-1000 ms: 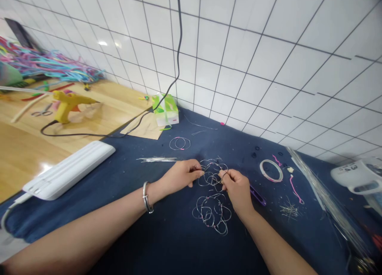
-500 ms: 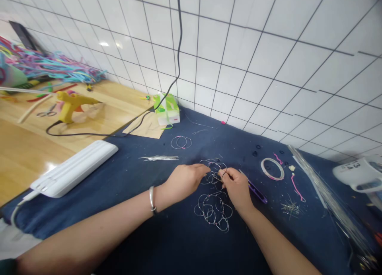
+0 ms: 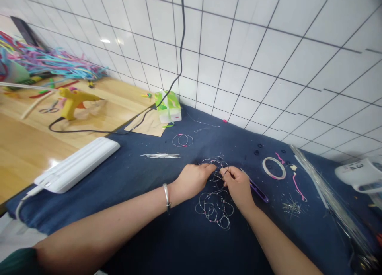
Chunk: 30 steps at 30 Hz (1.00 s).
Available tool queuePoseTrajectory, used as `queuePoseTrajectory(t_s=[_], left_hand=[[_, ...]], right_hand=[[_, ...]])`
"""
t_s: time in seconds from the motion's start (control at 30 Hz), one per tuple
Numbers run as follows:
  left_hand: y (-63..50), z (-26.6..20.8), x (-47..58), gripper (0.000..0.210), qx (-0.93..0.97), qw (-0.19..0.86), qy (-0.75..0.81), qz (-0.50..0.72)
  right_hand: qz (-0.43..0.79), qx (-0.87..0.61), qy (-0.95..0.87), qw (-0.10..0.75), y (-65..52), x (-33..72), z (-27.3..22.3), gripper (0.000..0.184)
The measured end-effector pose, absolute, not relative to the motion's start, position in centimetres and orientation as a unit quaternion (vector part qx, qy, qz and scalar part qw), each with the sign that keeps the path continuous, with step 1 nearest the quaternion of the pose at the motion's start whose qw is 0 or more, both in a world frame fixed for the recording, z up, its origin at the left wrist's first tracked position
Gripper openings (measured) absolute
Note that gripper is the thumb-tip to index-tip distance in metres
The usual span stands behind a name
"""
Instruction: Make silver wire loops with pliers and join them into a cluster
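Note:
A looped wire piece (image 3: 214,160) with small pink bits lies between my hands on the dark blue cloth. My left hand (image 3: 195,179) reaches in from the left with its fingers pinched at the loops. From the other side my right hand (image 3: 238,185) pinches the same wire close to the left fingertips. The exact spot gripped is hidden by the fingers. Just below sits a second looped wire piece (image 3: 215,209), loose on the cloth. Partly behind my right hand is a purple-handled tool (image 3: 259,190).
A bundle of straight wires (image 3: 161,155) and two wire rings (image 3: 183,140) lie beyond my left hand. To the right are a roll of tape (image 3: 273,168), wire scraps (image 3: 291,207) and long clear strips (image 3: 325,187). A white power bank (image 3: 79,163) and yellow glue gun (image 3: 71,102) stand left.
My left hand has moved right, closer to my right fingertips. My right hand stays nearly in place on the wire. The whole view has shifted slightly.

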<state>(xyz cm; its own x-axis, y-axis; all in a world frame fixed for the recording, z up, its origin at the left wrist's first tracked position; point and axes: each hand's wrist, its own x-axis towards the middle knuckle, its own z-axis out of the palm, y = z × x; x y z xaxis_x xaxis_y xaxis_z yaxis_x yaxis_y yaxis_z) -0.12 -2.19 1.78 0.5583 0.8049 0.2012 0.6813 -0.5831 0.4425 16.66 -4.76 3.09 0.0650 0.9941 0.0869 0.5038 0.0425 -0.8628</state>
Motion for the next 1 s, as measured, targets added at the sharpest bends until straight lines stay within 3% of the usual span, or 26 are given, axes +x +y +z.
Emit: queuePoseTrajectory(t_s=[0.5,0.7,1.0], left_hand=[[-1.6,1.7,-0.8,0.025,0.849,0.204,0.389,0.295],[-1.3,2.7,-0.6,0.013,0.786,0.303,0.416,0.341],[-1.2,2.6,-1.1,0.013,0.696,0.466,0.436,0.330]], right_hand=[[0.366,-0.629,-0.550,0.411,-4.5,17.2,2.5,0.032],[0.371,-0.626,-0.554,0.404,-4.5,17.2,2.5,0.033],[0.351,-0.642,-0.554,0.397,-4.5,17.1,2.5,0.032]])
